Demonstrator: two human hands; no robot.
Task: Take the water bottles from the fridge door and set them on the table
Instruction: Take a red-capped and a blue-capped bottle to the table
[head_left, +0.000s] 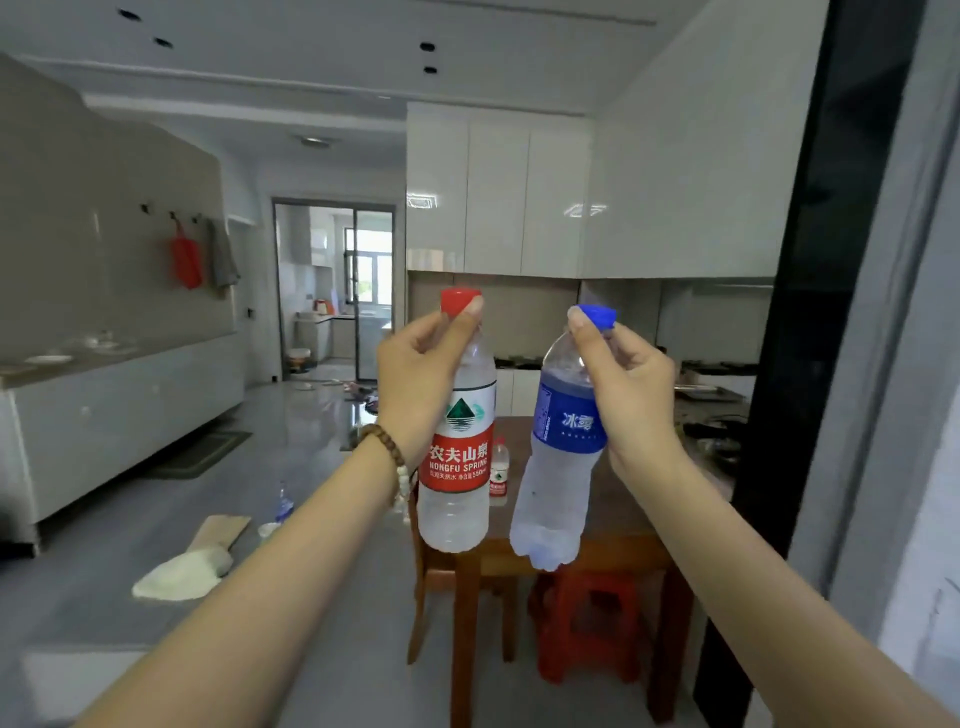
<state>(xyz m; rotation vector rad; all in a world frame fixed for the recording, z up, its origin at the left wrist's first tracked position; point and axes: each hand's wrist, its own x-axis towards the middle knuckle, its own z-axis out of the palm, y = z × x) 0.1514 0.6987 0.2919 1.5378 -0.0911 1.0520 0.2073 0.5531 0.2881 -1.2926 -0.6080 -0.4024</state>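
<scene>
Head cam: I've got both hands raised in front, one water bottle each, both held in the air on the near side of the wooden table (618, 543). Neither is touching it.

Left hand (421, 374): fingers curled round the neck of the Nongfu Spring bottle (457, 483), thumb tip against the red cap (457, 301). Bead bracelet (387, 447) on that wrist. The bottle is clear plastic with hazy walls. It has a red label with white characters and "NONGFU SPRING", plus a green mountain logo on the white band above. It hangs about upright.

Right hand (631, 387): pinching the neck of the blue-label bottle (563, 467) just under the blue cap (597, 316), other fingers curled in. This one is also clear plastic with hazy walls. Its blue wrap label carries white characters, and the base is lobed. It's tilted, with the base swung toward the red-label bottle. The two bottles are near each other, side by side, not touching.

On the table: one small red-cap bottle (498, 473) standing upright with the same style of red label, visible in the gap between the two held ones. Red plastic stool (587, 623) is tucked under the table.

There's a small blurred bottle shape on the floor, left of my left forearm. I can't tell what it is.
</scene>
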